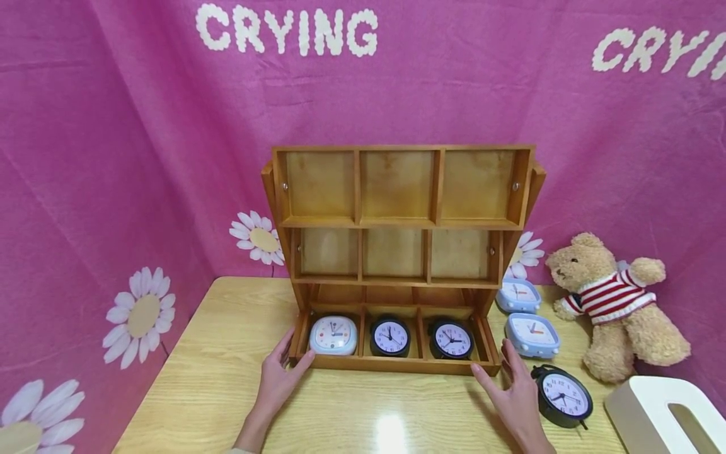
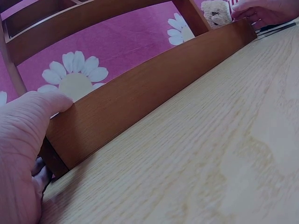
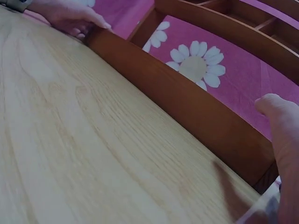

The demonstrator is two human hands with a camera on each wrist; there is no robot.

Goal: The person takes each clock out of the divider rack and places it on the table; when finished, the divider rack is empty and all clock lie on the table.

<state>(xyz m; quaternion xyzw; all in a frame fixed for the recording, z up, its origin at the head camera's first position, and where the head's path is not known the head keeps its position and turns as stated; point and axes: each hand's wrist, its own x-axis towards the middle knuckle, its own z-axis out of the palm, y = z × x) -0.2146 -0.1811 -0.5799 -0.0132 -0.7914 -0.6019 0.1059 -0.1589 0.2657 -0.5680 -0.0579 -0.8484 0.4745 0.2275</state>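
A brown wooden tiered display rack (image 1: 397,224) stands on the table, with divided compartments on each tier. Its bottom tier holds a pale blue-white alarm clock (image 1: 333,335) at left, a round black alarm clock (image 1: 390,337) in the middle and another black alarm clock (image 1: 451,339) at right. My left hand (image 1: 278,372) grips the bottom tier's front left corner, thumb on the front board (image 2: 140,93) and fingers along the side. At the opposite corner is my right hand (image 1: 513,394), fingers spread beside the rack's right end. Its thumb (image 3: 275,105) is raised above the board's edge in the right wrist view.
Right of the rack lie two light blue clocks (image 1: 532,335) and a black twin-bell alarm clock (image 1: 563,396). A teddy bear (image 1: 612,306) in a striped sweater sits behind a white tissue box (image 1: 641,397). Pink flowered cloth (image 1: 454,88) hangs behind the table (image 1: 227,334).
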